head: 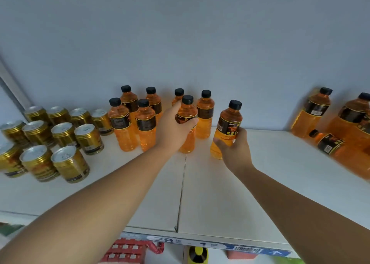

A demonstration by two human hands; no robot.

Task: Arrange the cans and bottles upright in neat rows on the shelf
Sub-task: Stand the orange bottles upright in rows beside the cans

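Holding two orange bottles, one to each hand. Left hand point(173, 128) wrapped round the label of the front bottle point(187, 108), thumb on the right side, fingers curled behind; upright, long axis vertical, base on the shelf point(220, 193) just below the fingers. Right hand point(234, 146) clasped low round the loose bottle point(230, 123), label and black cap showing above the fingers, long axis near vertical with a slight lean to the right; base at or just over the shelf, cannot tell which. Loose bottle just right of the front bottle, apart from it, a bare gap between. Around and beyond the left fingers: standing bottles point(124, 127) in two rough rows, back row near the wall point(180, 43). Further left of the left fingers: gold cans point(60, 133), upright, in rows. Well right of the right fingers: leaning bottles point(312, 113) against the wall and one lying bottle point(330, 143), cap pointing left, nearer the right hand. Likely next: setting the loose bottle level with the front bottle, closing the gap. Open room: bare shelf on the near side of both wrists, out to the front edge point(202, 243); crowding only at the back.
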